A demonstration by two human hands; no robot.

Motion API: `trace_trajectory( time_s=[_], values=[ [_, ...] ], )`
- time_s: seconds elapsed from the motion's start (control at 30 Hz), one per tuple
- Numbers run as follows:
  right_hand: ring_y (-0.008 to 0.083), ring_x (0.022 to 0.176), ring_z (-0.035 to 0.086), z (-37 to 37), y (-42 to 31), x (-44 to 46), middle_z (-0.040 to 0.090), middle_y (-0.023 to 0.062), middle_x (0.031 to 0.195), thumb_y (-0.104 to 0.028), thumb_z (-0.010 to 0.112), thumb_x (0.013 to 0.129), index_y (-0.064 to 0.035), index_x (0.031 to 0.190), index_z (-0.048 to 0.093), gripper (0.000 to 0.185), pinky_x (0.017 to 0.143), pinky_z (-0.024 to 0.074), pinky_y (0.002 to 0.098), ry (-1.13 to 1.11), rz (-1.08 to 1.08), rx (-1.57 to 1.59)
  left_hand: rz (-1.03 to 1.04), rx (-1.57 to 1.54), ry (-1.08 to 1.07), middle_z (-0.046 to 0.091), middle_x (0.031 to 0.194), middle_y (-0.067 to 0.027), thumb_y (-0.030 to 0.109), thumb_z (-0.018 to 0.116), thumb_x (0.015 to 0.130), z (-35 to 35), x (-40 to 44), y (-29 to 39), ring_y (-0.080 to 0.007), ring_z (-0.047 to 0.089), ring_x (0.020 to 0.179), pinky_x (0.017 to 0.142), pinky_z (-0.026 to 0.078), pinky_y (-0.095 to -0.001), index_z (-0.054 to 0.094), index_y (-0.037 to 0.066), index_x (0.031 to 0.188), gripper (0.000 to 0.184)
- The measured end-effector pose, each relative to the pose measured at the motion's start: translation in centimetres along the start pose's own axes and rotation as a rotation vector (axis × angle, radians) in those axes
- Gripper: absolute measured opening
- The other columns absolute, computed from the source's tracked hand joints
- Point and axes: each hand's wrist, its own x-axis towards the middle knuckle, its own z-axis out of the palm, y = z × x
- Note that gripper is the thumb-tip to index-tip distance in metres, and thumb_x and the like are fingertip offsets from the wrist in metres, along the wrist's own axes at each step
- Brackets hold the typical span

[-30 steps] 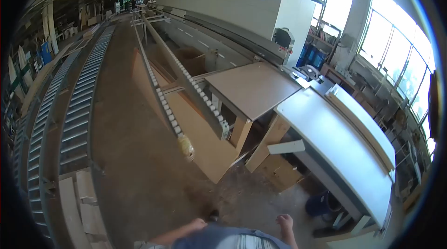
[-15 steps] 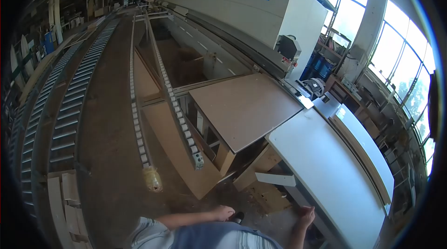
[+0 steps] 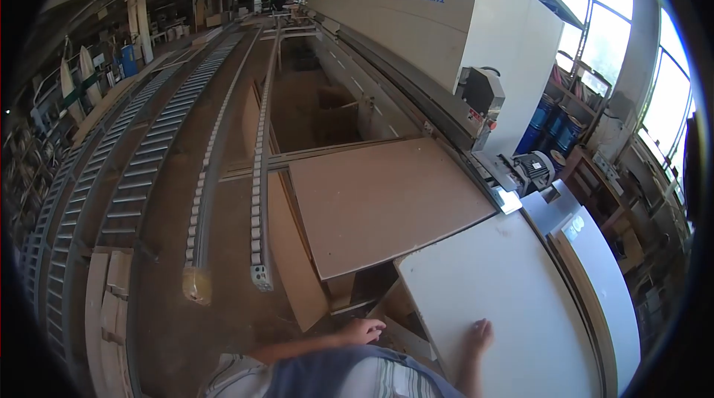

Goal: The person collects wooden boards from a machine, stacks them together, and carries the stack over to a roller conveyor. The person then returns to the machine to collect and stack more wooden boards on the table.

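My left hand [image 3: 363, 331] is in front of my body at the bottom of the view, fingers loosely bent and slightly apart, holding nothing I can see. It hovers near the gap beside the white panel [image 3: 506, 279]. Over that panel's near part is my right hand [image 3: 480, 335], its fingers curled in and nothing visible in them. I cannot tell whether it touches the surface. A brown board [image 3: 387, 201] lies flat just beyond the white panel, their edges close together.
A long machine [image 3: 439, 33] with blue lettering runs along the right, with a motor [image 3: 532, 167] at its near end. Roller conveyors [image 3: 134, 197] and two narrow roller rails [image 3: 257, 227] stretch away on the left. Stacked strips [image 3: 113, 316] lie at lower left.
The view has turned left and moved closer to the white panel. My right hand has gone from beside the panel's edge to over it. My left hand's fingers have loosened.
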Motion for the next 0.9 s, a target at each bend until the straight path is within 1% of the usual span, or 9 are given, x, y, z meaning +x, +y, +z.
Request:
trace_trajectory(
  time_s=[0.17,0.3,0.33,0.4,0.47,0.5,0.57,0.73,0.9],
  values=[
    [0.0173,0.063,0.049,2.8,-2.9,4.2,0.057,0.0049,0.068,-0.021,0.050,0.100,-0.0044,0.075,0.059,0.032,0.062,0.0438,0.0312,-0.104,-0.097,-0.232,0.100,0.090,0.182,0.073,0.099,-0.0067,0.020,0.059,0.091,0.3,3.9,1.4,-0.0253,0.069,0.082,0.071,0.053,-0.0355,0.061,0.012,0.128,0.038],
    [0.0184,0.063,0.048,3.9,-4.2,5.5,0.056,0.0056,0.068,-0.019,0.051,0.099,-0.0036,0.074,0.058,0.030,0.062,0.0433,0.0318,-0.118,-0.129,-0.276,0.385,0.428,0.707,0.065,0.124,-0.0117,0.007,0.063,0.083,-2.9,8.3,3.9,-0.0297,0.066,0.101,0.083,0.053,-0.0360,0.049,0.006,0.138,0.056],
    [0.0185,0.062,0.048,4.0,-4.1,5.8,0.056,0.0057,0.067,-0.019,0.050,0.099,-0.0034,0.074,0.058,0.030,0.062,0.0433,0.0318,-0.114,-0.140,-0.280,0.318,0.508,0.692,0.058,0.133,-0.0157,0.011,0.064,0.084,-4.0,9.4,3.9,-0.0326,0.061,0.114,0.091,0.050,-0.0375,0.046,0.001,0.138,0.058],
    [0.0186,0.062,0.047,4.2,-4.0,6.2,0.055,0.0059,0.067,-0.018,0.050,0.099,-0.0030,0.073,0.057,0.030,0.061,0.0432,0.0318,-0.097,-0.166,-0.290,0.352,0.692,0.783,0.052,0.139,-0.0195,0.015,0.065,0.084,-6.4,12.7,3.0,-0.0347,0.055,0.122,0.099,0.046,-0.0407,0.044,-0.002,0.139,0.062],
    [0.0186,0.061,0.047,4.2,-4.1,6.2,0.055,0.0060,0.066,-0.017,0.051,0.099,-0.0027,0.073,0.057,0.030,0.061,0.0431,0.0318,-0.096,-0.172,-0.299,0.220,0.802,0.723,0.043,0.147,-0.0222,0.030,0.061,0.089,-8.6,16.0,1.4,-0.0373,0.043,0.135,0.110,0.035,-0.0456,0.041,-0.004,0.142,0.066],
    [0.0186,0.061,0.046,4.1,-4.2,6.1,0.055,0.0062,0.066,-0.017,0.051,0.098,-0.0024,0.072,0.056,0.030,0.061,0.0429,0.0317,-0.095,-0.181,-0.302,0.228,0.796,0.720,0.043,0.147,-0.0222,0.030,0.061,0.089,-9.2,17.6,0.3,-0.0373,0.043,0.135,0.110,0.035,-0.0456,0.041,-0.004,0.142,0.066],
    [0.0185,0.060,0.046,4.1,-4.6,6.1,0.054,0.0064,0.065,-0.016,0.051,0.098,-0.0019,0.072,0.055,0.030,0.060,0.0426,0.0317,-0.089,-0.202,-0.310,-0.024,0.978,0.541,0.032,0.155,-0.0233,0.048,0.048,0.095,-10.5,20.4,-1.1,-0.0385,0.027,0.145,0.116,0.022,-0.0508,0.035,-0.004,0.147,0.074],
    [0.0174,0.059,0.045,4.5,-4.6,6.5,0.053,0.0059,0.064,-0.014,0.052,0.098,-0.0020,0.070,0.054,0.030,0.058,0.0419,0.0308,-0.049,-0.151,-0.341,-0.078,0.978,0.411,0.023,0.159,-0.0229,0.059,0.036,0.097,-12.3,24.5,0.7,-0.0381,0.013,0.150,0.118,0.011,-0.0543,0.030,-0.002,0.150,0.082],
    [0.0165,0.059,0.044,5.1,-5.3,7.8,0.053,0.0051,0.064,-0.013,0.052,0.098,-0.0024,0.069,0.053,0.031,0.057,0.0412,0.0298,-0.048,-0.122,-0.365,-0.082,0.990,0.412,0.022,0.160,-0.0215,0.061,0.034,0.097,-12.6,26.3,1.0,-0.0377,0.013,0.150,0.118,0.012,-0.0551,0.028,0.000,0.151,0.082]
  ],
)
